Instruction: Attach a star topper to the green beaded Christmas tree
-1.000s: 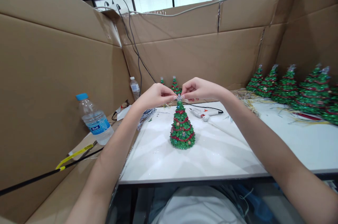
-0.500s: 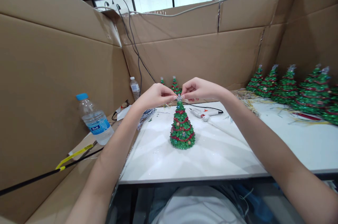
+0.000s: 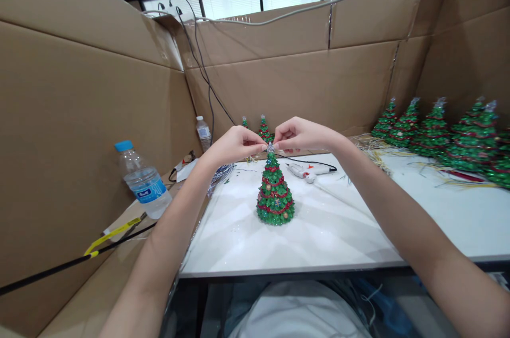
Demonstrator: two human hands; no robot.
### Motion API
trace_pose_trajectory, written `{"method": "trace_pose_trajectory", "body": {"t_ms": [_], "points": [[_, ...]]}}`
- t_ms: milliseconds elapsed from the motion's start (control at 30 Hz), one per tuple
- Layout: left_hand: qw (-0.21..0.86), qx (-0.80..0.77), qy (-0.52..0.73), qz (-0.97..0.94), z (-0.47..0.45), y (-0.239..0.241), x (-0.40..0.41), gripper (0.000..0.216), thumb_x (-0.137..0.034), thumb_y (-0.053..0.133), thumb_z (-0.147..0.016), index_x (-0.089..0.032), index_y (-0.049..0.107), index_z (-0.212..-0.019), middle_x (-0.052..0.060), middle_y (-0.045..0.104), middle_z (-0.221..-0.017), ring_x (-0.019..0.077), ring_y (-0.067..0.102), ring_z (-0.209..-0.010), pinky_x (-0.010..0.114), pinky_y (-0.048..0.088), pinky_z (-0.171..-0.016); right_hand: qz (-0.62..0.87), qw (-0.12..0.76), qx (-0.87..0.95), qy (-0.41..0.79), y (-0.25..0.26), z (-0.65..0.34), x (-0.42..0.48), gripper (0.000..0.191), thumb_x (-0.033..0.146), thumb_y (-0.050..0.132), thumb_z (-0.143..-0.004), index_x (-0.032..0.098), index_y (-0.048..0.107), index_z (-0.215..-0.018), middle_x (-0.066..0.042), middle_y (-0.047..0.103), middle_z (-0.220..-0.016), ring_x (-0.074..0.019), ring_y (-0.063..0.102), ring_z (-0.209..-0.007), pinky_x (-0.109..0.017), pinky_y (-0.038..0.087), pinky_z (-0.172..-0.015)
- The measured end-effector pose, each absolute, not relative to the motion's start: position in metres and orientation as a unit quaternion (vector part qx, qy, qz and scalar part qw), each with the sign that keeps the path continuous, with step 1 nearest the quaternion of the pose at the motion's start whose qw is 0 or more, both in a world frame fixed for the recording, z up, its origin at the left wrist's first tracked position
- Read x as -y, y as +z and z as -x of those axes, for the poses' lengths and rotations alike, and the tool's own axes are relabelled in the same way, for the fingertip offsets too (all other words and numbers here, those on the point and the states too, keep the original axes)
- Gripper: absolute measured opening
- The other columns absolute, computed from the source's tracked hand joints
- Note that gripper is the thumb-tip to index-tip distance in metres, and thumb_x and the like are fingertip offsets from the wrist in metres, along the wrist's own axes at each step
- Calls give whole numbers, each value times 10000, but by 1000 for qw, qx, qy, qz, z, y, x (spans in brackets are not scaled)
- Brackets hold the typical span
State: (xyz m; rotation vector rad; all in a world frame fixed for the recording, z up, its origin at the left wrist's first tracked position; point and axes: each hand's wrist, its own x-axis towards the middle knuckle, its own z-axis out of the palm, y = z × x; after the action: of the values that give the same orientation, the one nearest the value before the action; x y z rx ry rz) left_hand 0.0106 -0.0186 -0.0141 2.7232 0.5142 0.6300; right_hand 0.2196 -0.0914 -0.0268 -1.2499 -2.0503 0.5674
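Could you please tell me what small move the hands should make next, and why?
Perhaps press the clear star lightly down: the left hand and right hand appear to pinch it from either side, atop a green tree standing upright on the white table.

Left hand [image 3: 238,144] and right hand [image 3: 305,133] pinch clear star [image 3: 270,148] atop upright tree [image 3: 275,194]. Glue gun [image 3: 319,170] farther off, right. Bottle [image 3: 144,181] at left.
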Motion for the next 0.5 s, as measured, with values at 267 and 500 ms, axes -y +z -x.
{"method": "trace_pose_trajectory", "body": {"t_ms": [267,500], "points": [[147,-178,220,-948,-11,-14,19,335,-363,593,-808,-79,770,-831,24,589,-590,79,411,-537,190,306,-483,479,334,782,218,-26,-218,93,112,268,641,-743,164,613,-712,27,586,-582,-88,518,-540,-218,404,-505],[147,-186,218,-947,-11,-14,20,343,-374,600,-803,-79,770,-833,28,593,-599,82,414,-541,194,304,-485,477,331,784,219,-28,-220,91,138,290,640,-756,163,607,-713,30,579,-577,-82,506,-519,-214,401,-485]]}}
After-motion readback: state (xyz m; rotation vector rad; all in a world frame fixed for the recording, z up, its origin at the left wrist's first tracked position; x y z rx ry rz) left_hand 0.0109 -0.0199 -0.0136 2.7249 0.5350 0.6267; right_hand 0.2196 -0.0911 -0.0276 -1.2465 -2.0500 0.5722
